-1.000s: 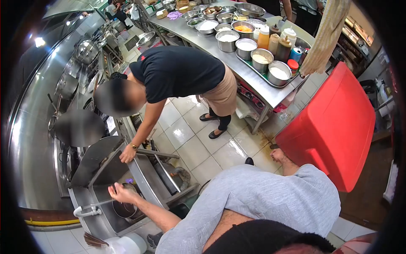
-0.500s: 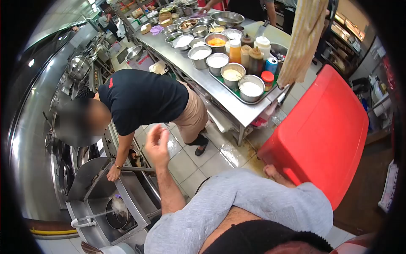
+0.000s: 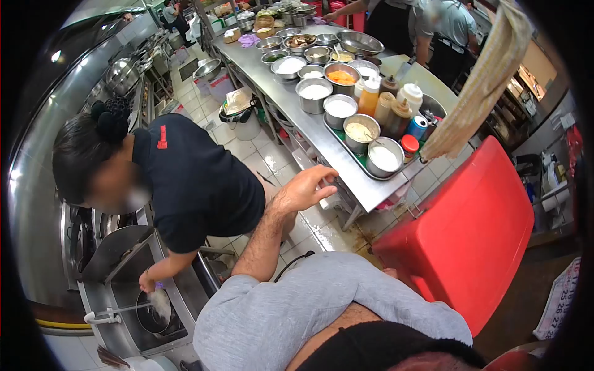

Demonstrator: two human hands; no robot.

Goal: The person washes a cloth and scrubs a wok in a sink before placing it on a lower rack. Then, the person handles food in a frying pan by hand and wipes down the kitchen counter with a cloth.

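My left hand [image 3: 307,188] is raised in front of me beside the near edge of the steel table [image 3: 371,192]. Its fingers are loosely bent and apart, with nothing in them. My right hand [image 3: 390,272] shows only as a sliver between my grey sleeve and the red bin [image 3: 461,229], so its fingers are hidden. Closest to my left hand on the table are a steel pot of white powder [image 3: 385,157] and a pot of pale yellow paste with a spoon [image 3: 361,133], both on a green tray. Squeeze bottles [image 3: 369,96] and a blue can [image 3: 417,127] stand behind them.
To my left a co-worker in a black shirt [image 3: 198,176] bends over a steel sink [image 3: 114,294], one hand [image 3: 147,281] at a wok [image 3: 154,315] inside it. A striped cloth [image 3: 479,86] hangs at the table's right corner. More people stand beyond the table.
My left hand has swung right, toward the table. The co-worker has leaned closer and moved a hand from the sink's edge down to the wok. My right hand is now more hidden.
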